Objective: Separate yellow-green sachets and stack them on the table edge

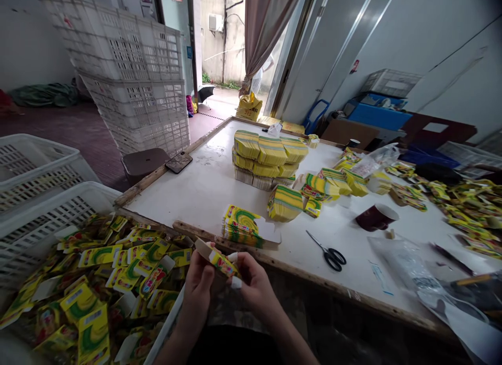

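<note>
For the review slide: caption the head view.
Left hand and right hand hold a yellow carton near a white worktable, beside a crate of similar cartons.

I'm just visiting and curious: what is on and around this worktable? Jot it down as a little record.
Left hand: holding a small yellow carton
Right hand: fingers on the same carton, white covers on two fingertips
Left of the hands: white crate heaped with loose cartons
Table, ahead: carton pile, stacked bundles beyond
Table, right: black-handled scissors, dark red mug
Table, left edge: phone
Background: tall crate stack, curtain in a doorway
</note>
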Demonstrator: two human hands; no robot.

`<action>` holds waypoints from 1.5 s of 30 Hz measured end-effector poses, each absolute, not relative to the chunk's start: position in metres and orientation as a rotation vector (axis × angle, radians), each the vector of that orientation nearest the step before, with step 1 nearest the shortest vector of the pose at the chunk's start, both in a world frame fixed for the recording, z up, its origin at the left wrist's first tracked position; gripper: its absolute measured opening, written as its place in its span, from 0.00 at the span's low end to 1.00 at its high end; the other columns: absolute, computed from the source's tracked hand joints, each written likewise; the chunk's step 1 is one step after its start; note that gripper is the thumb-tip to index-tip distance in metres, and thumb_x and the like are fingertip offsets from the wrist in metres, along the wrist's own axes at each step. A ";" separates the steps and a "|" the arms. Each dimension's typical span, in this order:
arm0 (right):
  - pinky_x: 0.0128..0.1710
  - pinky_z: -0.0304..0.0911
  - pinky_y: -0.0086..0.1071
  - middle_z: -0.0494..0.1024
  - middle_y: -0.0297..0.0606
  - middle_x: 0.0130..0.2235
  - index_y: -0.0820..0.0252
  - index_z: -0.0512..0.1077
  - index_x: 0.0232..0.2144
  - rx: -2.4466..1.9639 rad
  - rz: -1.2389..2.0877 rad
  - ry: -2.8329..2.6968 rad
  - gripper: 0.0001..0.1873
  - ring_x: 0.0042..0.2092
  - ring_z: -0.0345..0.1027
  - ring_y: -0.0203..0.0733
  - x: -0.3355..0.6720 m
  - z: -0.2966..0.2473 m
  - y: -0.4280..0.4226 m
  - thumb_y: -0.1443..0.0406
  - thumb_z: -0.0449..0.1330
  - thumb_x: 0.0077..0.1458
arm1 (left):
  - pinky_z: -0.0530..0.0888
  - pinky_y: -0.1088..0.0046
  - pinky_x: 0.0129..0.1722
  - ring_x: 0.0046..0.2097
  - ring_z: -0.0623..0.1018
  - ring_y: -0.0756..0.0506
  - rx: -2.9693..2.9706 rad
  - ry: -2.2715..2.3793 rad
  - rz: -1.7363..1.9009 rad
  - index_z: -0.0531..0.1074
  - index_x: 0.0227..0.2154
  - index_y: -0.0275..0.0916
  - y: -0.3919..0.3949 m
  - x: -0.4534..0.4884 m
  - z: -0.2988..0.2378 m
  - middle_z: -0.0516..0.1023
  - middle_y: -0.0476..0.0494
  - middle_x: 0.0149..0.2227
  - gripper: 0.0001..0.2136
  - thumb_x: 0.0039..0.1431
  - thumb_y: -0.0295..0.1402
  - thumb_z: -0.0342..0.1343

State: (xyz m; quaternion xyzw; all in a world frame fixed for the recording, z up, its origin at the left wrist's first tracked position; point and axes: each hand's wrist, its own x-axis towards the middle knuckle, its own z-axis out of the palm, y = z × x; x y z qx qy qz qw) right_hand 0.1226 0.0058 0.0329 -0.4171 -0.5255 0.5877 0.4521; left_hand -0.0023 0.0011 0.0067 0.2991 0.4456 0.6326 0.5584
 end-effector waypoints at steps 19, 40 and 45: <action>0.62 0.48 0.52 0.56 0.49 0.63 0.56 0.50 0.64 -1.225 0.622 -1.614 0.36 0.64 0.48 0.56 0.150 0.026 -0.008 0.59 0.59 0.56 | 0.73 0.61 0.47 0.48 0.76 0.38 1.663 1.179 0.766 0.56 0.54 0.42 -0.008 -0.014 0.021 0.75 0.39 0.48 0.28 0.51 0.33 0.59; 0.64 0.49 0.41 0.56 0.40 0.66 0.52 0.60 0.61 -1.081 1.050 -1.940 0.30 0.66 0.49 0.45 0.145 0.016 -0.016 0.73 0.50 0.57 | 0.75 0.60 0.44 0.45 0.76 0.39 1.930 1.257 0.891 0.56 0.48 0.39 -0.009 -0.009 0.004 0.69 0.35 0.46 0.23 0.46 0.24 0.53; 0.63 0.50 0.42 0.51 0.47 0.67 0.57 0.57 0.63 -1.109 0.924 -1.989 0.30 0.66 0.48 0.47 0.155 0.009 -0.005 0.73 0.49 0.58 | 0.73 0.59 0.47 0.47 0.75 0.40 1.874 1.371 0.850 0.61 0.48 0.42 -0.009 -0.024 0.009 0.73 0.41 0.45 0.24 0.45 0.25 0.56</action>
